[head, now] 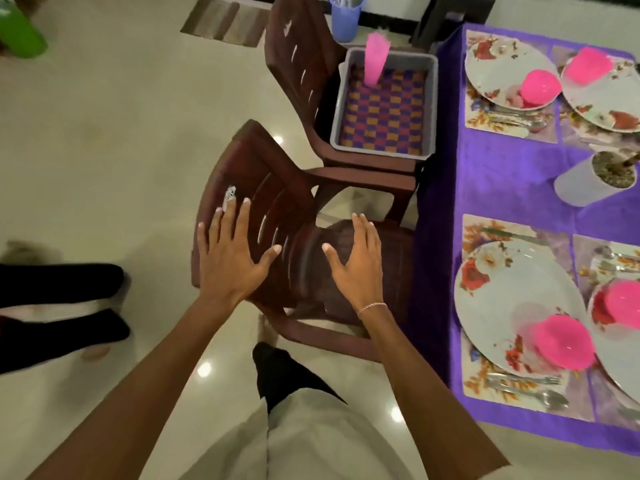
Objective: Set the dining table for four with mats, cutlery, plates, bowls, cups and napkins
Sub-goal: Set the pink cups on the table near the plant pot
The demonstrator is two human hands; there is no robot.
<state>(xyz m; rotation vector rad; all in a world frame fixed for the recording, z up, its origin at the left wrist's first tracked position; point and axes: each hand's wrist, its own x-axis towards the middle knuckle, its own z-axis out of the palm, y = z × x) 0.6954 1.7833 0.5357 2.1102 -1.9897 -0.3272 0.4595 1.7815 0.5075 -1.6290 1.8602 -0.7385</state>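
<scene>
Two chairs (277, 188) (294, 64), four plates (495, 64) (595, 102) (502, 306) (620, 362), four pink bowls (540, 87) (585, 65) (562, 341) (625, 303), one tray (432, 105).

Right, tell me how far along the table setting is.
Done: four mats, each with a plate and pink bowl, cutlery on the near ones. In hand: nothing; left hand and right hand are open over the near chair. Left: the pink cups stand stacked in the grey tub on the far chair; no napkins on the mats.

Dim, warm overhead light is reflecting as small glare spots on the glossy floor (104, 150). Motion blur is smearing the left edge; wide-angle distortion is bending the worktop (502, 168) at right.
</scene>
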